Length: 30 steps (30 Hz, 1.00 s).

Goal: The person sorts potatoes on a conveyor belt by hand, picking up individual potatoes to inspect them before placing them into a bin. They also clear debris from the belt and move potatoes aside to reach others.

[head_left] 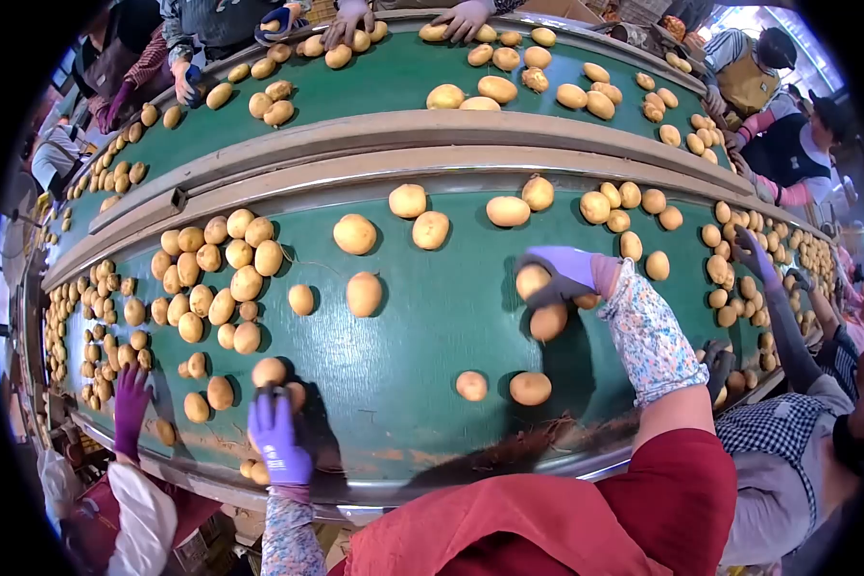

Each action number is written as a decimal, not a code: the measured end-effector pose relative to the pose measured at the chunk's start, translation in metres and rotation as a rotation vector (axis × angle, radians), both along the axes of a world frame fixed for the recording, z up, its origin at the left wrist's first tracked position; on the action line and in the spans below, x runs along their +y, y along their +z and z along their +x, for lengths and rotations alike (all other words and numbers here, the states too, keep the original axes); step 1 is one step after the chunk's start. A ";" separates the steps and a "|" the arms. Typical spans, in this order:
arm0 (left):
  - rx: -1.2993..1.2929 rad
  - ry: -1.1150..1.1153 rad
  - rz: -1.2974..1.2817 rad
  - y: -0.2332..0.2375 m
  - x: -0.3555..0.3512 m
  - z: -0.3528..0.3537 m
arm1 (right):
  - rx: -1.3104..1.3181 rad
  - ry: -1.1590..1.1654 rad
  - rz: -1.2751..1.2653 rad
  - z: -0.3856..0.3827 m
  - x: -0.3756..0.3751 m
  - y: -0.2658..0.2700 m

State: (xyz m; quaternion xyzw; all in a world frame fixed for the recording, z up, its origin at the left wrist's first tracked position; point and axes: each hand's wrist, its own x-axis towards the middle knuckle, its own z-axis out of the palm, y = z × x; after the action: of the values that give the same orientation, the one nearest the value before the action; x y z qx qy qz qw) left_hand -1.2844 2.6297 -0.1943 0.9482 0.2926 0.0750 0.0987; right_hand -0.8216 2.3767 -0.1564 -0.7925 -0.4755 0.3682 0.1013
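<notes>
My right hand (559, 272), in a purple glove with a flowered sleeve, curls over a potato (530, 282) on the green conveyor belt (432, 317). A second potato (548, 323) sits just under that hand, and a third peeks out beside the wrist. My left hand (278, 440), also in a purple glove, lies near the belt's front edge with its fingers apart. Its fingertips touch a potato (269, 372) and a smaller potato (297, 395). Two loose potatoes (530, 388) lie between my hands.
A dense cluster of potatoes (223, 278) covers the belt's left side. A wooden divider (394, 158) separates a second belt (394, 77) behind. A neighbour's purple-gloved hand (131, 403) works at left, another person's arm (778, 307) at right, more hands across.
</notes>
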 end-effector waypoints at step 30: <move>-1.007 0.154 -0.464 -0.005 -0.010 -0.156 | 0.102 0.491 0.734 -0.444 0.186 0.053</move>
State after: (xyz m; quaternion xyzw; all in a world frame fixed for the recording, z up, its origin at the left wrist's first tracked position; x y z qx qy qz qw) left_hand -1.4401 2.6197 -0.1996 0.7245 0.2864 0.4595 0.4265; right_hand -1.2653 2.5627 -0.1038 -0.5484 -0.7432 0.2268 0.3090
